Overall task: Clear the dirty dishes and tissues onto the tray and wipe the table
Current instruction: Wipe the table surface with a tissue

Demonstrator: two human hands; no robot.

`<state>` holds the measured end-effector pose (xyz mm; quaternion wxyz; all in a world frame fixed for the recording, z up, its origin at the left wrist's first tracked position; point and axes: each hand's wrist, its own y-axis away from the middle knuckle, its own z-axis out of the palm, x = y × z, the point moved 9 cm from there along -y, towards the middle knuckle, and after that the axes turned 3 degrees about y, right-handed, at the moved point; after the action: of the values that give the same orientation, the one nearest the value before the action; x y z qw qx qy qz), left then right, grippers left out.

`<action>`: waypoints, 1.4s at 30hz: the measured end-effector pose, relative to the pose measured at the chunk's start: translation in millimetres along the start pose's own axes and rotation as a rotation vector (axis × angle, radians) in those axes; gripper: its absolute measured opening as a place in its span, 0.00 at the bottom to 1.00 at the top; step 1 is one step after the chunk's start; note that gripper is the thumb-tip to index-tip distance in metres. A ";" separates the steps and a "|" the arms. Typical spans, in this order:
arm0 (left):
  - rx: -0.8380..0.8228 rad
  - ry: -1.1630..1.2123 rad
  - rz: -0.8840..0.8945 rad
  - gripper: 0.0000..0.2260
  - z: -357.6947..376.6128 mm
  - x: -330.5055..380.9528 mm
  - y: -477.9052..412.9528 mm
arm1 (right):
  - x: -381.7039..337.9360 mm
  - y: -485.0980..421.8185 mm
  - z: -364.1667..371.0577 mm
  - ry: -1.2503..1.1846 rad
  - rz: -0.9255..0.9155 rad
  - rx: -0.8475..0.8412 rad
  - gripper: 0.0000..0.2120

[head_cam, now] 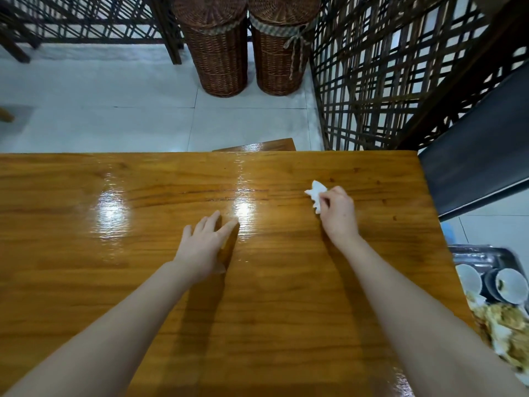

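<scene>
The right hand [337, 213] pinches a crumpled white tissue [315, 195] between curled fingers and thumb, pressing it against the glossy wooden table [143, 282] toward the far right part of the top. The left hand [204, 243] lies near the middle of the table with its fingers straight and spread, fingertips touching the wood, holding nothing. Off the table's right edge, low and near, sits a metal tray [481, 253] carrying two white cups [511, 285] lying on their sides, dark dishes between them, and a heap of food-stained tissues and scraps [503, 325]. Beyond the far edge of the table stand two tall wicker baskets [220, 53] on pale floor tiles, with dark lattice screens beside them.
</scene>
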<state>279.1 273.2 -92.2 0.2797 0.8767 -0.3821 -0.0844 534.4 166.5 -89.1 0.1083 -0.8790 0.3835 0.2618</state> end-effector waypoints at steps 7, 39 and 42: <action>-0.008 0.061 0.100 0.45 -13.9 61.7 -28.0 | 49.9 -5.1 -30.2 0.091 0.199 0.079 0.10; -0.096 -0.007 0.009 0.45 -12.7 81.1 -59.7 | 96.9 -55.8 -65.8 -0.015 0.201 0.208 0.12; -0.087 -0.007 0.003 0.45 -12.7 81.0 -59.5 | 97.6 -57.1 -62.8 -0.006 0.245 0.223 0.13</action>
<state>376.9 253.4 -109.3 0.3164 0.8628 -0.3803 -0.1039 655.4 120.7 -90.0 0.1735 -0.8074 0.5142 0.2315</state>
